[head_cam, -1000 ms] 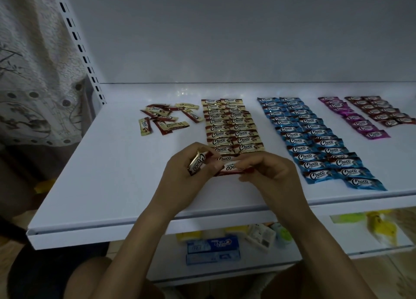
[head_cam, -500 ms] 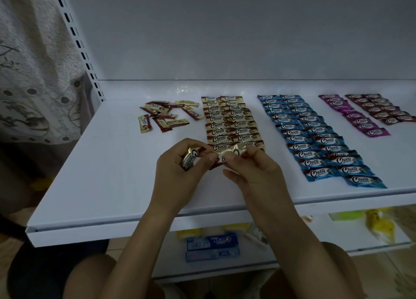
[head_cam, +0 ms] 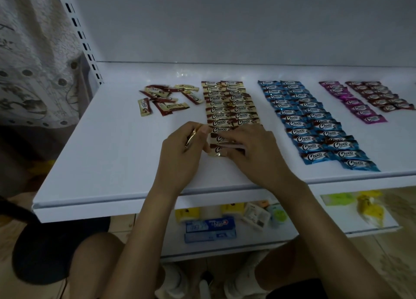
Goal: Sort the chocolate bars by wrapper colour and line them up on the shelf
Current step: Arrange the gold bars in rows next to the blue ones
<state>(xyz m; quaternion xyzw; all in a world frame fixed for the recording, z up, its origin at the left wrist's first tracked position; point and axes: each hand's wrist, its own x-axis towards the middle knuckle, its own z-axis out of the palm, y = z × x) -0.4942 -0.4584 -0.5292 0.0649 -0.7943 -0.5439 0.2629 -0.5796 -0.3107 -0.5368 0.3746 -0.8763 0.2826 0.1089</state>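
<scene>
1. a patterned curtain (head_cam: 33, 57) hangs at the far left, with a slotted white upright (head_cam: 78, 35) just beside it at the back corner of the white shelf (head_cam: 108, 159).
2. a loose heap of gold bars (head_cam: 167, 97) lies unsorted on the left part of the shelf, the wrappers pointing every way; one gold bar (head_cam: 144, 107) lies a little apart at the heap's left edge.
3. the left hand (head_cam: 182, 152) is closed around a gold-wrapped bar (head_cam: 191, 137), its foil end sticking out between thumb and fingers, just left of the near end of the gold rows.
4. the gold rows (head_cam: 227, 105) run in two columns from the back of the shelf toward the near edge, bars lying crosswise and overlapping.
5. the right hand (head_cam: 252, 150) rests over the near end of the gold rows, fingers bent down onto the nearest bars; i cannot tell whether it grips one or only presses on them.
6. the blue rows (head_cam: 315, 123) form two columns right of the gold, well apart from them, slanting rightward toward the near edge.
7. a single magenta row (head_cam: 353, 102) follows, then dark red rows (head_cam: 380, 96) in two columns at the far right.
8. on the lower shelf (head_cam: 292, 235), below the front edge, lie a blue toothpaste box (head_cam: 210, 225), small white and green packets, and a yellow packet (head_cam: 369, 208) to the right.
</scene>
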